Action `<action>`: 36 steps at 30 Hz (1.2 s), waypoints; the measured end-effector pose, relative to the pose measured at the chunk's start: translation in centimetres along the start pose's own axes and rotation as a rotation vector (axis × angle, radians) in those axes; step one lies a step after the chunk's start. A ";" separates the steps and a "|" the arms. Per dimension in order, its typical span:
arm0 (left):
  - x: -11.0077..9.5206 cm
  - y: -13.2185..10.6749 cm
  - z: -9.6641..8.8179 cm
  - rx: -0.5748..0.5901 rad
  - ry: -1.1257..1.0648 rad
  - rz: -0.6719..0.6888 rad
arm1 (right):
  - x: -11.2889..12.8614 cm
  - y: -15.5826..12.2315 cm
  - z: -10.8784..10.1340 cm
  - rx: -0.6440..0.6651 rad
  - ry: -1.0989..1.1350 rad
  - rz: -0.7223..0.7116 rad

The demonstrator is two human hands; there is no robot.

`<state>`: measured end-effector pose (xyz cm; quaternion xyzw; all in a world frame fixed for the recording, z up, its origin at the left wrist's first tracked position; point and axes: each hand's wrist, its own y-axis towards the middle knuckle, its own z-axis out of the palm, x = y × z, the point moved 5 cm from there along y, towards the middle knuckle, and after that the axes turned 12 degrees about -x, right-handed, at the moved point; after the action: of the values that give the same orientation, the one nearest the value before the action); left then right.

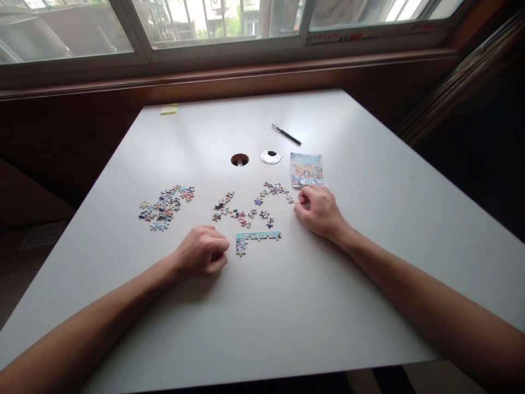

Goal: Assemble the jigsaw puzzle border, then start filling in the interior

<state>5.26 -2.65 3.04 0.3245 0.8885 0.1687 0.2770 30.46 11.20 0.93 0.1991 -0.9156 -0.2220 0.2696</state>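
Observation:
My left hand (202,253) rests on the white table (262,306) with its fingers curled in, just left of a joined L-shaped strip of puzzle pieces (256,238). My right hand (319,210) lies curled too, its fingertips pinched near the loose pieces; whether it holds a piece I cannot make out. Loose jigsaw pieces lie in a middle scatter (250,208) between my hands and in a denser pile (166,208) to the left. A small printed puzzle picture (305,168) sits just beyond my right hand.
A round cable hole (240,160) and its loose silver cap (270,157) lie behind the pieces. A black pen (286,134) lies farther back, a yellow sticky note (169,109) at the far left corner. A window runs along the back wall.

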 end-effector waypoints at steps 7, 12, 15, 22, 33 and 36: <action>0.1 -0.2 0.2 0.029 -0.003 -0.005 | 0.1 0.0 0.0 0.000 0.003 0.002; 0.3 -0.3 0.3 0.039 -0.017 -0.013 | 0.1 0.0 -0.1 0.019 0.004 0.009; 0.3 -0.4 0.2 0.043 -0.025 -0.017 | 0.1 -0.1 -0.1 0.028 0.009 0.011; 0.4 -0.5 0.3 0.063 -0.020 -0.036 | 0.0 -0.1 -0.1 0.026 0.041 0.006; 0.4 -0.3 0.3 0.073 -0.022 -0.023 | 0.2 -0.2 -0.3 0.030 0.068 0.002; 0.4 -0.3 0.3 0.074 -0.023 -0.025 | 0.1 -0.2 -0.3 0.035 0.065 -0.003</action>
<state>5.08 -2.61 2.48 0.3254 0.8949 0.1286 0.2769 30.56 10.88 1.10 0.2123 -0.9098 -0.1995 0.2956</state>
